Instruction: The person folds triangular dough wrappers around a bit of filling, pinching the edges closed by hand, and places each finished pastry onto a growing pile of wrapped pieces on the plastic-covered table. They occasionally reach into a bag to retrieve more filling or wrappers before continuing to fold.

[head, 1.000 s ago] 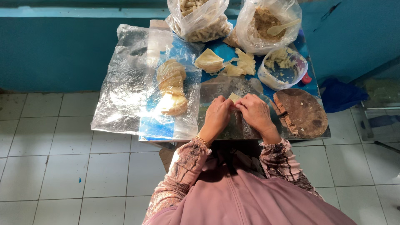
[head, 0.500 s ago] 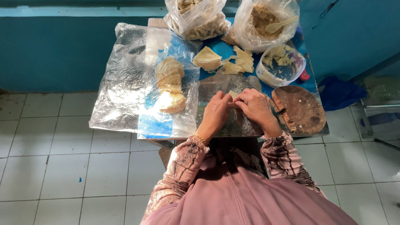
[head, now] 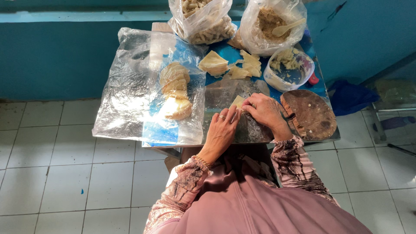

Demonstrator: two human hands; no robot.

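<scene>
My left hand [head: 222, 128] and my right hand [head: 263, 111] meet over a small pale dough wrapper [head: 237, 102] lying on a clear plastic sheet [head: 255, 130] at the table's front edge. The fingertips of both hands pinch and fold the wrapper; most of it is hidden beneath them. A ring shows on the left hand, a bracelet on the left wrist. Left of the hands, a row of folded dough pieces [head: 175, 90] lies on a big crumpled plastic bag [head: 125, 91].
A round dark wooden board [head: 313, 113] sits right of my hands. Behind are a stack of cut wrappers [head: 214, 63], a clear bowl of filling [head: 287, 69], a bag of rolled pieces [head: 203, 19] and a bag with filling and spoon [head: 273, 24]. Blue wall, tiled floor [head: 52, 173].
Both hands stay together on the wrapper, their fingers shifting slightly as they fold it. The view has shifted a little; nothing else on the table moved.
</scene>
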